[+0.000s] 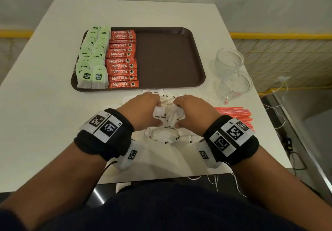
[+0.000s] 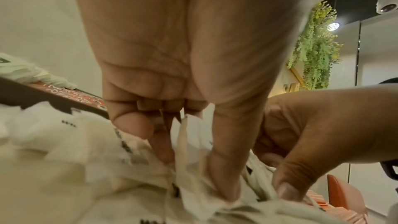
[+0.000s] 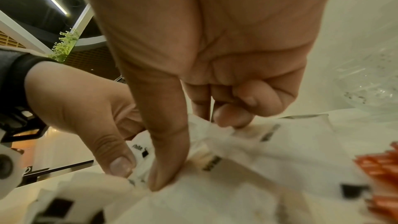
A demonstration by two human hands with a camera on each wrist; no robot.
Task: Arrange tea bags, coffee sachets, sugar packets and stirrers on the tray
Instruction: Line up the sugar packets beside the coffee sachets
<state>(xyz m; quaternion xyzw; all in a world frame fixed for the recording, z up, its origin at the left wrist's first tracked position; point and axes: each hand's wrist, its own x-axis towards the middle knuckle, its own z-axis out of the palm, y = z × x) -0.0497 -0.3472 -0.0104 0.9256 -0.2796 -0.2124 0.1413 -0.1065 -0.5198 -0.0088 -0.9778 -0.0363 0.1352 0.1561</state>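
A brown tray (image 1: 168, 58) lies on the white table, with green tea bags (image 1: 92, 58) in two columns at its left and red coffee sachets (image 1: 123, 59) beside them. In front of the tray lies a heap of white sugar packets (image 1: 168, 135). My left hand (image 1: 143, 112) and right hand (image 1: 194, 112) meet over the heap, and both grip a bunch of sugar packets (image 1: 168, 114) between thumbs and curled fingers. The left wrist view shows my left hand (image 2: 193, 151) pinching the packets (image 2: 187, 168). My right hand (image 3: 183, 142) clasps the packets (image 3: 215, 144) in the right wrist view. Red stirrers (image 1: 235, 114) lie right of my right hand.
Two clear glass jars (image 1: 231, 72) stand right of the tray, near the table's right edge. The right half of the tray is bare. White cables (image 1: 274, 108) hang off the table's right side. The near table edge is just behind my wrists.
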